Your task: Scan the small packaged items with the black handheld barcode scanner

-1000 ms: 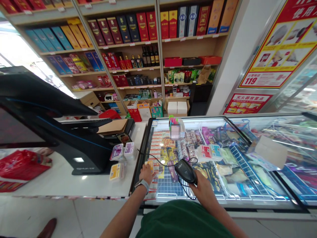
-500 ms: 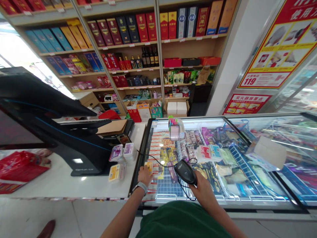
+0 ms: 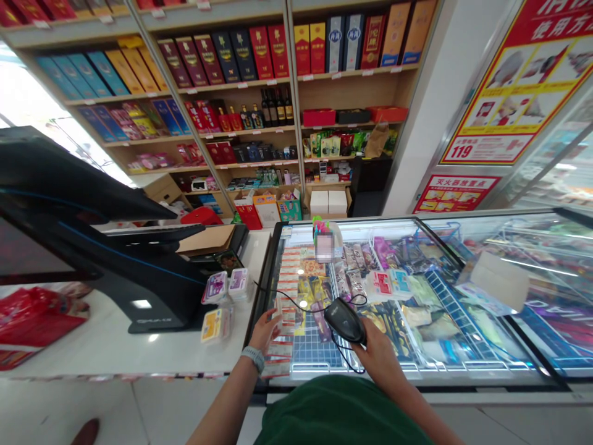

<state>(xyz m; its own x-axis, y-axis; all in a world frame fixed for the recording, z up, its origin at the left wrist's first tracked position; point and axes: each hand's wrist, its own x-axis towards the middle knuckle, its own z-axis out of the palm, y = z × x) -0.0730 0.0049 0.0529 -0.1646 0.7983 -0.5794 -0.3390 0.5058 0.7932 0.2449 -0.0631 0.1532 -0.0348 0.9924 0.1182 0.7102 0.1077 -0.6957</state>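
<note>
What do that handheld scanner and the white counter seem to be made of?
The handheld scanner looks like glossy black plastic: a smooth moulded shell with soft highlights. The white counter looks like polished stone or laminate; it reflects light, but which is unclear.

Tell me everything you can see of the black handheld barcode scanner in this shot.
The black handheld barcode scanner looks like smooth plastic, with a rounded, tapering head. The person's right hand wraps around its lower end and holds it tilted, head toward the upper left, above a glass-topped chest freezer. A thin black cable loops near it and runs left toward a white counter. Its scanning window is hidden from this view.
</note>
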